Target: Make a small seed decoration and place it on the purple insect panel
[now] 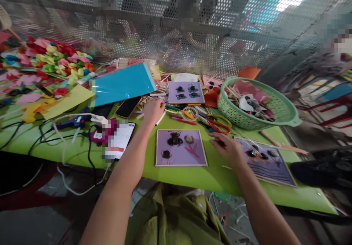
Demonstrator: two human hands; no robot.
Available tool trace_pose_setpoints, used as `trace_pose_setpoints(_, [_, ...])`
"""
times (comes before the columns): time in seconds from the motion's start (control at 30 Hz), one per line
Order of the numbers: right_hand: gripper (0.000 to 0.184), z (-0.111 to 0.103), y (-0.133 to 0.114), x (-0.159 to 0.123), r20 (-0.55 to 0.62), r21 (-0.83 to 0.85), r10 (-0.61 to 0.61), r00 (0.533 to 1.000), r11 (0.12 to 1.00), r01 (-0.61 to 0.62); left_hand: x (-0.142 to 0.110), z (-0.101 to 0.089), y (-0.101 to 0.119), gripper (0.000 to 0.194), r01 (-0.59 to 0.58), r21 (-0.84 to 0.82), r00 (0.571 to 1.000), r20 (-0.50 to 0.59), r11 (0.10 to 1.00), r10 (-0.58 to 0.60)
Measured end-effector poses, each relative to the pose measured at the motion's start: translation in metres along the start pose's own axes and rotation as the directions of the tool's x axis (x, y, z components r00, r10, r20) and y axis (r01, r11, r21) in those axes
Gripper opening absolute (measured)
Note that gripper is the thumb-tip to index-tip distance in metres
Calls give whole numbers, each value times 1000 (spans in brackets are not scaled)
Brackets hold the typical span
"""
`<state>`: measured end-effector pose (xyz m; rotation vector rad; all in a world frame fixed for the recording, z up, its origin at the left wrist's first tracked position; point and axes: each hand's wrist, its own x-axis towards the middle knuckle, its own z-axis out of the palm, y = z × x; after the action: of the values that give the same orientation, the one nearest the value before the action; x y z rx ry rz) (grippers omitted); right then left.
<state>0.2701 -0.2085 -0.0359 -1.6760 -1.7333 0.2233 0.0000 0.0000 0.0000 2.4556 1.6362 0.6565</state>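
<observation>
Flowers of red, pink, yellow and green paper crowd the far left of the lime-green table, their heap cut off by the edge of my view. Next come a yellow plastic glue gun, a yellow paper sheet and a magenta socket block with cables. The phone with the lit screen is partly blurred out; I cannot read its text. Behind it, a bright blue sheet in clear plastic bears no writing I can make out.

My left hand reaches over the littered sticks; its fingers are bent, their tips hard to see, so I cannot tell whether its grip is closed on anything.

The purple card in a pale wooden frame, set with dark stones, lies flat between my hands. Beyond it, a smaller purple card carries marks along its top, too small to read.

My right hand hovers near the red-handled scissors, fingers loosely curled; its grip I cannot judge either. My wrist partly covers another framed purple card. The pale green plastic basket hides part of its contents.
</observation>
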Motion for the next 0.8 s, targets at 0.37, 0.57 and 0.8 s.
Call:
trace_pose_setpoints(0.37, [26, 4, -7, 5, -24, -46, -138, 990, 989, 137, 13, -8, -5, 29, -35, 55, 999, 22, 998, 34])
trace_pose_setpoints(0.57, [25, 4, -7, 7, -29, -60, -136, 990, 989, 134, 15, -6, -4, 27, -81, 79, 997, -10, 994, 82])
trace_pose_setpoints(0.8, [24, 1, -6, 13, -113, -30, -138, 984, 990, 135, 14, -14, -3, 26, -97, 16, 995, -24, 995, 97])
